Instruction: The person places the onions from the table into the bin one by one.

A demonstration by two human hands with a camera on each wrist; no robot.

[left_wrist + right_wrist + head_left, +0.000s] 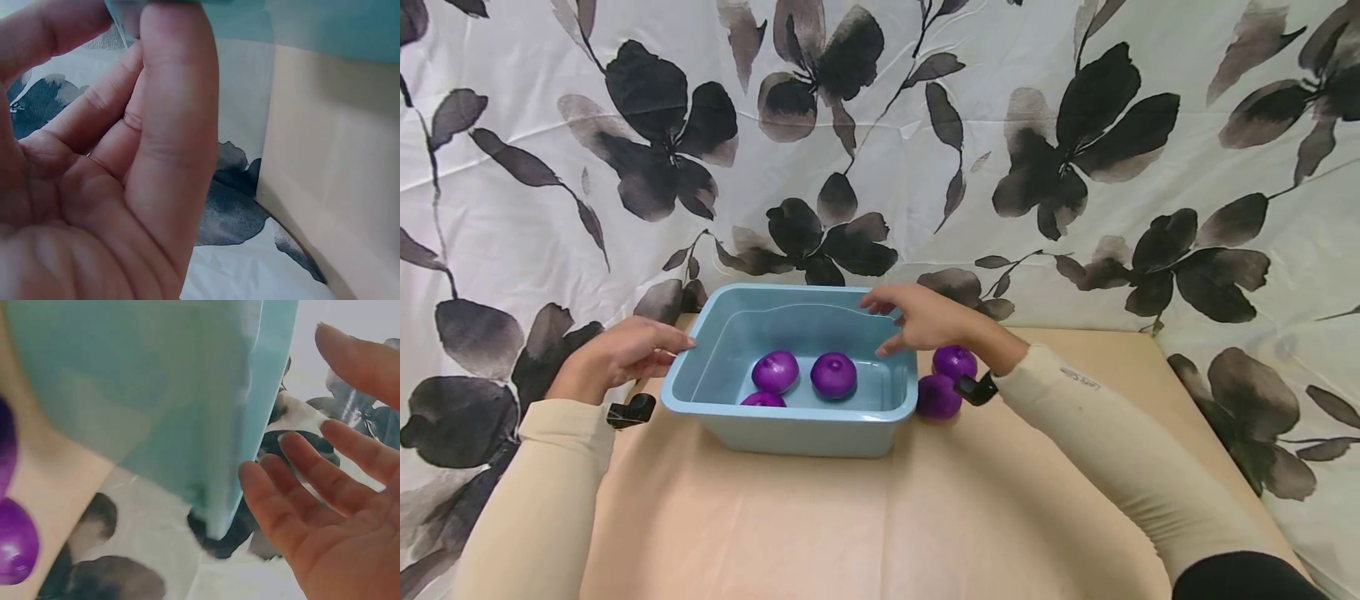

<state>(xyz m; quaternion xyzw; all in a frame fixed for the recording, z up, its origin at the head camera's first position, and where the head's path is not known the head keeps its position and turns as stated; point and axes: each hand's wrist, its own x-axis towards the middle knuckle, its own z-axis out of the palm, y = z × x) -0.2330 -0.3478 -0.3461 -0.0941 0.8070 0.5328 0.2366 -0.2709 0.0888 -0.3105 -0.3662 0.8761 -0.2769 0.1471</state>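
Observation:
A light blue plastic bin (805, 429) stands on the table with three shiny purple onions inside, among them one onion (833, 376) near the middle. At the bin's left rim, my left hand (625, 354) pinches the edge between thumb and fingers; the left wrist view shows the thumb (178, 94) against the rim. My right hand (921, 317) hovers at the right end of the bin, its fingers spread and holding nothing. In the right wrist view its fingertips (253, 475) are close by the rim. Two more onions (938, 397) lie outside, right of the bin, under the right wrist.
The bin rests on a tan-covered table (820, 525), whose right edge slants away. Behind and beside it hangs a white cloth (925, 192) with dark flower prints. Black straps with small devices (631, 411) sit on both wrists.

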